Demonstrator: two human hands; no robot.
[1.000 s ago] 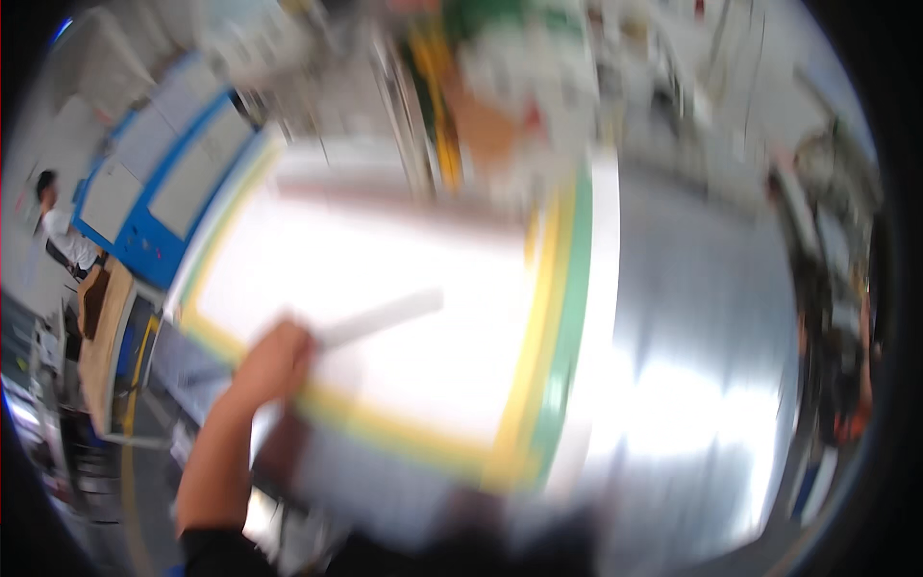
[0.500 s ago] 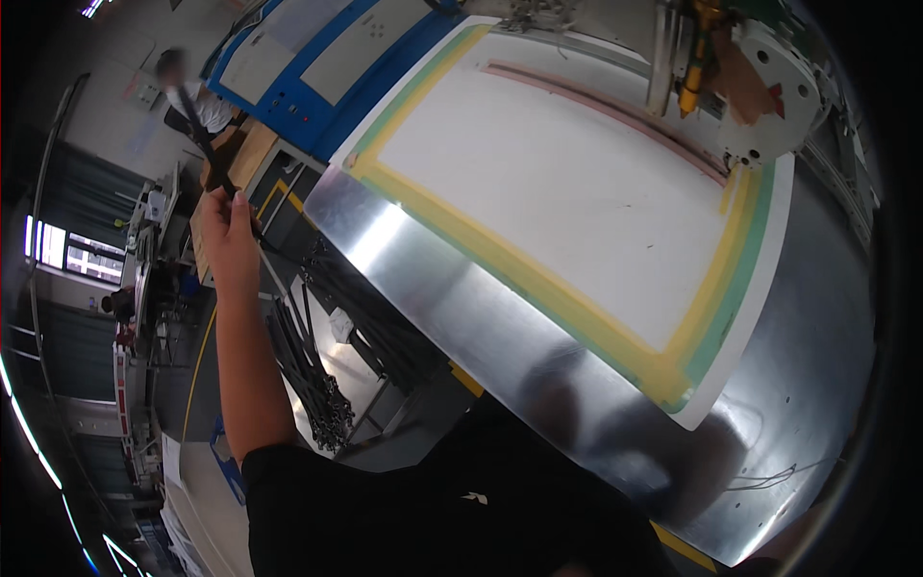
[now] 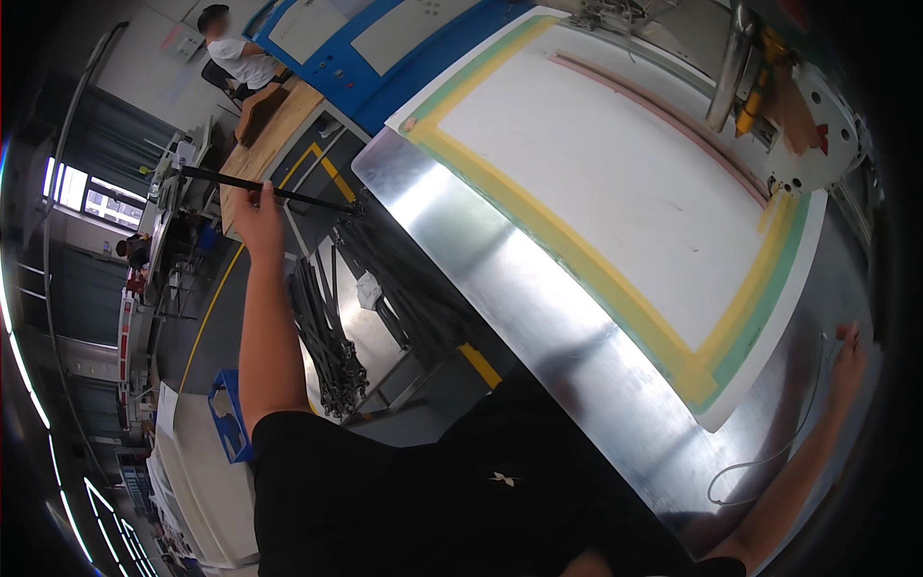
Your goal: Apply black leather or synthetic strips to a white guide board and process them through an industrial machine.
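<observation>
A long black strap (image 3: 223, 179) is pinched in my left hand (image 3: 260, 223), which is raised at the left. The strap stretches nearly straight across, its inner end close to a heap of black straps (image 3: 409, 288) beside the metal table. Far to the right, my right hand (image 3: 846, 361) is over the metal surface, its fingers curled; what they hold, if anything, I cannot make out. Close to it a thin pale cord (image 3: 760, 465) loops down over the metal.
A white sheet (image 3: 596, 183) edged with yellow and green tape covers much of the metal table (image 3: 519, 279). A machine head (image 3: 817, 125) stands at the far right. More straps with metal ends (image 3: 327, 356) lie lower left, near a blue crate (image 3: 229, 415). A seated person (image 3: 240, 60) is beyond.
The strap in my left hand has swung from steeply slanted to nearly level. My right hand and forearm have come into view at the right. The view has shifted, showing more at the left.
</observation>
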